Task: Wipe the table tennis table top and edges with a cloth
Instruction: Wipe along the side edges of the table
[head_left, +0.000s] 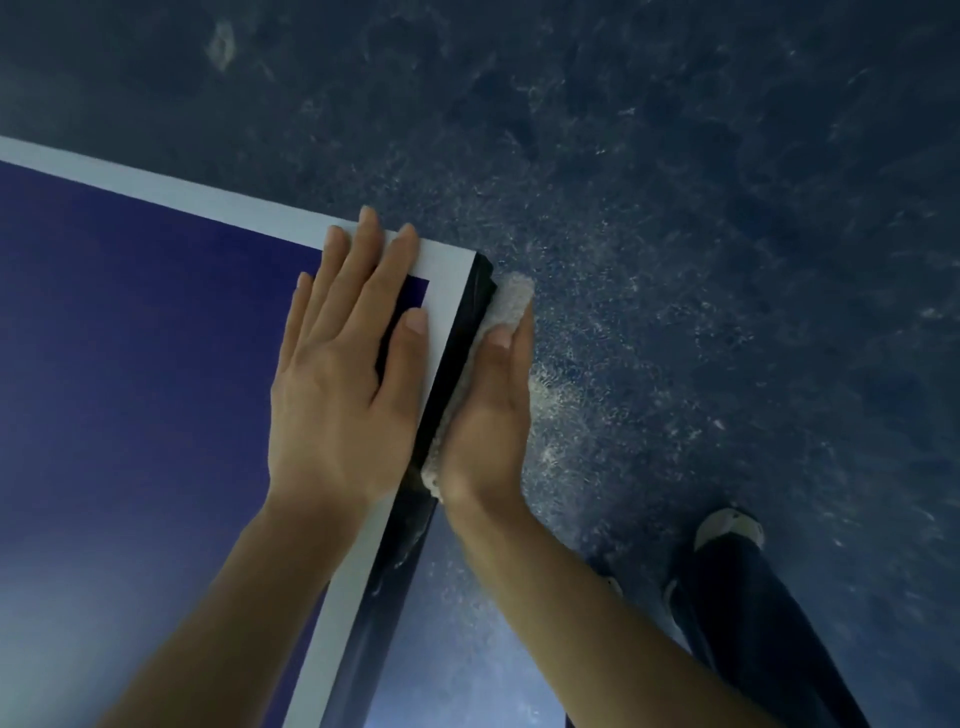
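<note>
Two hands worked the dark-blue, white-bordered bench (156, 338) corner: left hand (343, 364) lay flat, fingers straight; right hand (488, 410), at 3 o'clock, pressed a white fluffy cloth (511, 301) against its black edge (457, 358).

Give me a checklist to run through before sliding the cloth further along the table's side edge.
1. Cloth lies against the black side edge: ok.
2. Right hand presses the cloth flat to the edge: ok.
3. Left hand lies flat on the table top, bracing: ok.
4. Cloth reaches the corner: ok.
5. Edge nearer the body free of smears: not ok, streaks show.
6. Cloth's contact face clean: cannot tell.
</note>
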